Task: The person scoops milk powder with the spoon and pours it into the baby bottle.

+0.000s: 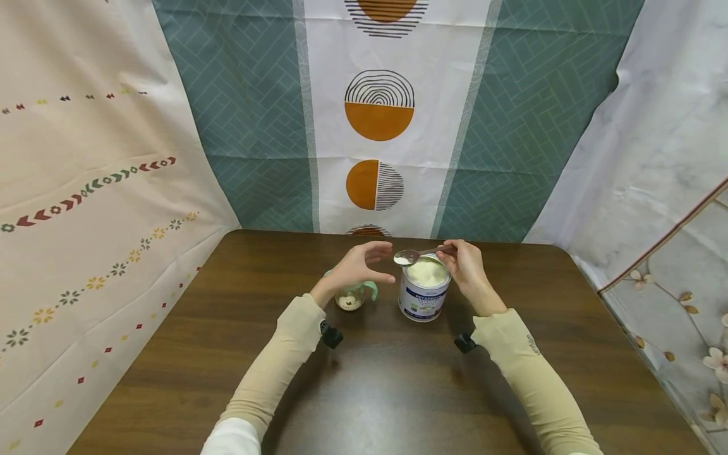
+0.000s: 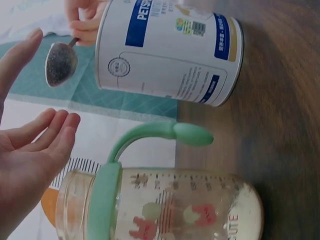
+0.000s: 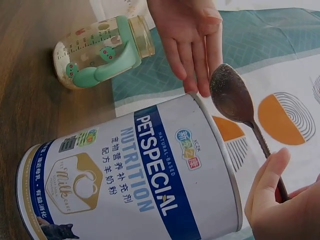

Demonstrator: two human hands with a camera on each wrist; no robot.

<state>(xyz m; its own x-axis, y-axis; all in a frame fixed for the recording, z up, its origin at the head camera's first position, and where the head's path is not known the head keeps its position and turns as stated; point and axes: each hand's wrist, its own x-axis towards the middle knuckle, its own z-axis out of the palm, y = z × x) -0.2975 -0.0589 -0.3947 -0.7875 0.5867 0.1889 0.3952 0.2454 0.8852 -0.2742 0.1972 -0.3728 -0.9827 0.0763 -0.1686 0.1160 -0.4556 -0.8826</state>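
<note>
My right hand [image 1: 465, 268] pinches the handle of a dark spoon [image 1: 411, 256], whose bowl carries white powder above the rim of a milk powder can [image 1: 421, 299]. Pale powder lies inside the can, and its label reads PETSPECIAL in the right wrist view. My left hand [image 1: 359, 265], fingers apart and thumb spread, hovers near the spoon's bowl and holds nothing. Beneath that hand stands a clear baby bottle [image 2: 185, 207] with a green handle [image 2: 150, 131]. The bottle's mouth is uncapped, and some pale powder shows at its bottom.
The bottle and can stand side by side towards the back of a brown wooden table [image 1: 364, 379]. Patterned cloth [image 1: 380, 120] hangs behind the table, with more cloth on either side. A small black camera sits at each wrist.
</note>
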